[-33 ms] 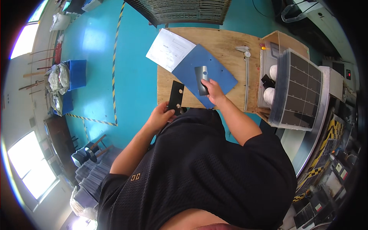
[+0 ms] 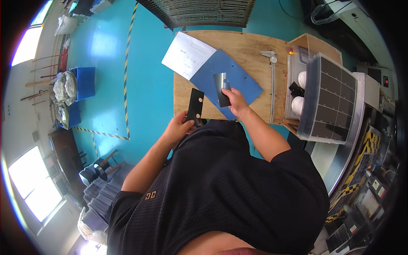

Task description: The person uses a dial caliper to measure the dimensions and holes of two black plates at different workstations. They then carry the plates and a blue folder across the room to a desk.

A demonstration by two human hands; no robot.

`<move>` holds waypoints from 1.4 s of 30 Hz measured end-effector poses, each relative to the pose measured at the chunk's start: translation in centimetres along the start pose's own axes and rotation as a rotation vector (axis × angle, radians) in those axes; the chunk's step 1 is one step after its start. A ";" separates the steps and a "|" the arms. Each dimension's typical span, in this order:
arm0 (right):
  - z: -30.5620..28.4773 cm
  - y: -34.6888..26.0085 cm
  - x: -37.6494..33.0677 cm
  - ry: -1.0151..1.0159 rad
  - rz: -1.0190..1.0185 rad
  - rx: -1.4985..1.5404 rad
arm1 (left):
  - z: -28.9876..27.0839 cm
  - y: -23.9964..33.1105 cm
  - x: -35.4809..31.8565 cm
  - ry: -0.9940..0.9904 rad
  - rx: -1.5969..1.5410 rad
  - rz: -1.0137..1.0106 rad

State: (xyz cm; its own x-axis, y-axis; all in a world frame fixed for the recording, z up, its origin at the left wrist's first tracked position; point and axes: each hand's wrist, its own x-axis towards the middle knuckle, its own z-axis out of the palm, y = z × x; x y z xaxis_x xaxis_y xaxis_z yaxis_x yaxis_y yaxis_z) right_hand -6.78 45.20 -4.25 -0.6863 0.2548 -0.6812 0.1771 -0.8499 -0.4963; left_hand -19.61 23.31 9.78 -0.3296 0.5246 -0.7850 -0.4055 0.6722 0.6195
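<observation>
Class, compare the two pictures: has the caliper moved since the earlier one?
No: the caliper lies in the same spot on the wooden table.

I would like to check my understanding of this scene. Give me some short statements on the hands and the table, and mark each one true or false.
1. The left hand holds a black plate with two round holes. True.
2. The right hand is empty. False: the right hand holds a shiny plate.
3. The white paper reaches past the left edge of the wooden table. True.
4. The caliper lies left of the blue sheet. False: the caliper lies right of it.
</observation>
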 end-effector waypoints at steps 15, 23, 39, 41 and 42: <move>3.2 -0.5 -6.7 -0.137 -0.249 -0.178 | 5.1 2.2 5.3 -0.202 -0.033 0.286; -9.9 2.1 -0.1 0.334 -0.873 -1.145 | 4.0 3.0 4.9 -0.026 -0.026 0.208; -22.4 -2.7 -0.1 0.957 -0.044 -1.303 | 0.0 2.7 -0.9 -0.021 -0.281 0.067; -21.6 -2.6 -0.3 0.974 -0.034 -1.369 | -1.2 1.9 0.0 0.106 -0.298 0.132; -21.2 -2.6 -0.6 0.977 0.048 -1.403 | -1.7 2.0 0.0 0.116 -0.303 0.139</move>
State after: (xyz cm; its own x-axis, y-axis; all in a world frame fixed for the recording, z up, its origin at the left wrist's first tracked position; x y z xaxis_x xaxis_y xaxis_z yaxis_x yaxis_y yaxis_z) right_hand 8.12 57.05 -13.92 -0.1025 0.8630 -0.4948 0.9868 0.0254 -0.1600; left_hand -21.86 23.75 11.07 -0.4871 0.5259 -0.6973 -0.5788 0.4034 0.7086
